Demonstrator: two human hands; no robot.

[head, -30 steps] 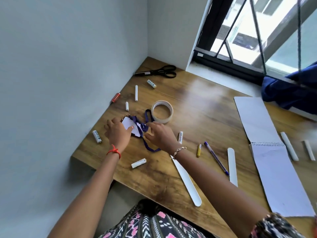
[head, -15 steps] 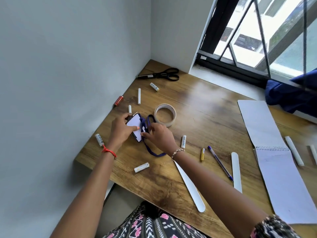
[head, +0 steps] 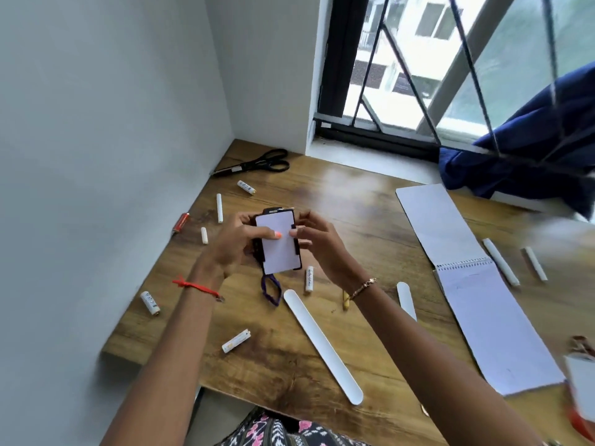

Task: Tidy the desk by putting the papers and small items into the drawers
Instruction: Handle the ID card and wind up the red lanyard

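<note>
the badge holder (head: 279,243) is held above the counter (head: 370,201) — gripped at its side edges by the left hand (head: 236,244) and right hand (head: 323,249). it is judged light and stiff — the limp lanyard (head: 270,289) is best gathered.

Both hands (head: 238,244) (head: 318,244) hold a card holder (head: 279,244) above the desk (head: 370,220).

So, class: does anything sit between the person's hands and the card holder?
Nothing visible does. The left hand and right hand both grip the card holder directly by its edges. No drawer is in view, so that path cannot be judged.
</note>
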